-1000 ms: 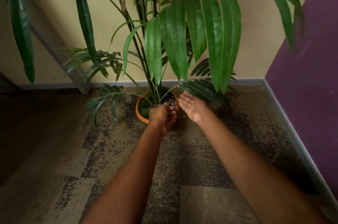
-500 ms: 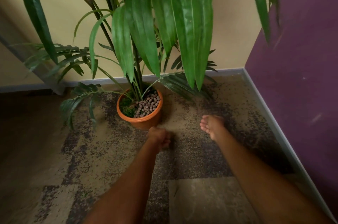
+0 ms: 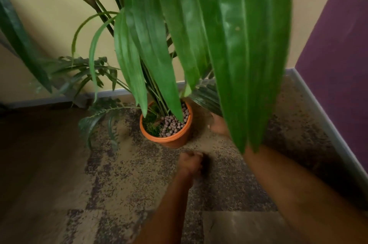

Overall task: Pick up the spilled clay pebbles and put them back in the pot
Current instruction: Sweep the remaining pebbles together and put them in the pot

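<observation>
At the left of the frame, thin fronds [image 3: 83,68] droop over the carpet [image 3: 119,174]. Its speckled pattern could hide loose pebbles, and we cannot pick any out on it.

In the middle stands the pot [image 3: 169,141], upright on the carpet. The pebbles [image 3: 172,124] that we can see lie inside it, heaped on its right half beside a green patch around the stems.

Below the pot and just right of it, the left hand [image 3: 190,162] is low over the carpet, near the pot but not touching it. Its fingers are curled into a fist. The hand is blurred, so we cannot tell whether it encloses pebbles or nothing.

Further right, a broad leaf [image 3: 229,44] hangs across the view and covers most of the right hand [image 3: 218,124], which sits just beside the pot's right side. We cannot tell how its fingers lie. The purple wall [image 3: 338,64] closes the right edge.

We judge the pebbles to be light, hard and round, so they will likely roll away under a careless touch and slip from a loose pinch. They look dry and rough, which helps grip. We would gather several at once with the fingertips into a cupped palm, close the fingers over them, and release low over the pot's right half so that none bounce out. The leaf should be nudged aside gently, since it blocks our sight.
</observation>
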`<state>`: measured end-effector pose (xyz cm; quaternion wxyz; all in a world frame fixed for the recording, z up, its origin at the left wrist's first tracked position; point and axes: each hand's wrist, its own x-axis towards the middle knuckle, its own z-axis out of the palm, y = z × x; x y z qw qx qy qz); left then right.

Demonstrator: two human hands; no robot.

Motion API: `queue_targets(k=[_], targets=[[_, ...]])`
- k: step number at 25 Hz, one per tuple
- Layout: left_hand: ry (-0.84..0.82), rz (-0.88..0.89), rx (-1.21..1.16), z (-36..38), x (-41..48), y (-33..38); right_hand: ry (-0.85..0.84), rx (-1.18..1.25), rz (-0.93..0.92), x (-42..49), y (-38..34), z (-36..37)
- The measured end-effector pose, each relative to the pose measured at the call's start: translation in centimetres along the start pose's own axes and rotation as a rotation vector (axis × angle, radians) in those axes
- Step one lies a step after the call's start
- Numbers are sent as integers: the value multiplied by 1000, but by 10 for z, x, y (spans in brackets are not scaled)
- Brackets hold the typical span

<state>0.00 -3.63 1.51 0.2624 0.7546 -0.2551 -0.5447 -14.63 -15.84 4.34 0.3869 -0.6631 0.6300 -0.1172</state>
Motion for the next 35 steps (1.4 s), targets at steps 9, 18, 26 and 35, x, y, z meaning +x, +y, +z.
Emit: queue_targets(k=[9, 18, 26, 35], targets=[[-19, -14, 12, -7, 8, 0, 199, -538, -208, 12, -6, 35], [-185, -120, -135, -7, -6, 17, 124, 211, -15, -36, 7, 38], [-145, -152, -187, -13, -23, 18, 248, 579, -296, -55, -80, 25], [-151, -168, -243, -23, -20, 21, 221, 532, -227, -55, -75, 32]])
